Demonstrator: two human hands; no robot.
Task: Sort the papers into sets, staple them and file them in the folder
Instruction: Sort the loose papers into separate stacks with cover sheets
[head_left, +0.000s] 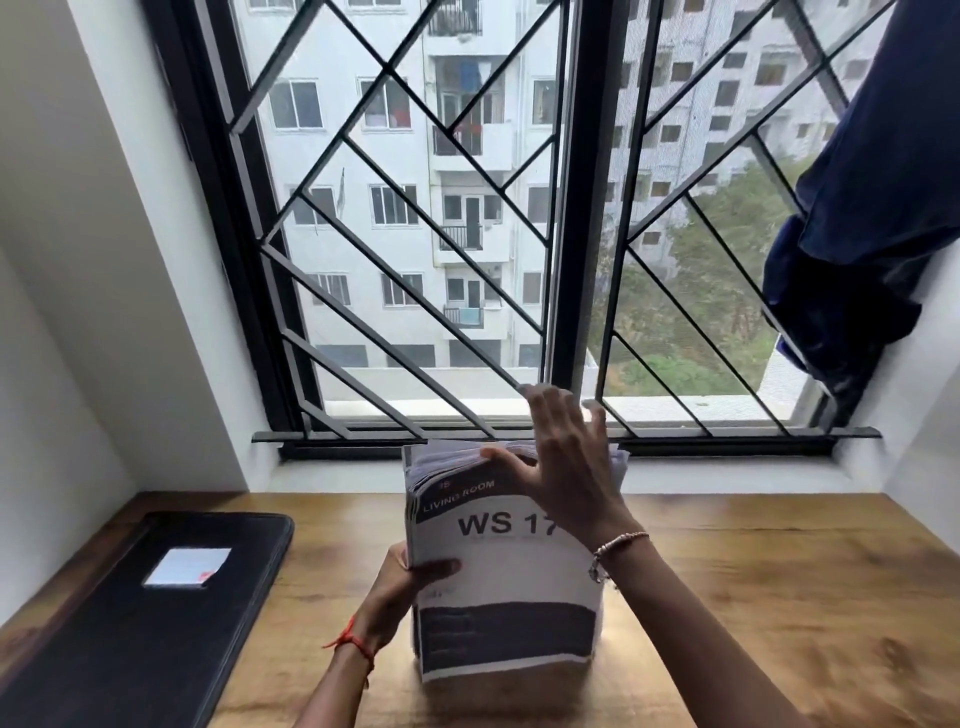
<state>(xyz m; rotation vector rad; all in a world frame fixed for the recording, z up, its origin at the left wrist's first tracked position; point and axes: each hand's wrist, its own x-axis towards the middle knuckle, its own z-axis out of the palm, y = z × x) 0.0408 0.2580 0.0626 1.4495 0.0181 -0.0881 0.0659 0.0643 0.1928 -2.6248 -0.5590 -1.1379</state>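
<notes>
Left hand (400, 582) grips the left edge of the stack of papers (498, 571), thumb across the front sheet, fingers hidden behind. Right hand (561, 457) rests at the stack's top edge with fingers straight and spread, thumb tip against the upper sheet edges, which are fanned apart. Hands are apart, one at 8 o'clock and one at 1 o'clock of the stack.

Stack stands upright, bottom edge on the wooden table (753, 597), centred near the front; front sheet reads "LIVING ROOM" and "WS 17".

Black folder (156, 623) lies flat and closed at 9 o'clock, well apart from the stack, with a white label (187, 566) on its cover. Bare tabletop runs between them and across the whole 3 o'clock side.

Window grille (415, 234) stands at 12 o'clock beyond the sill (337, 475). Blue cloth (857, 234) hangs at 2 o'clock.
</notes>
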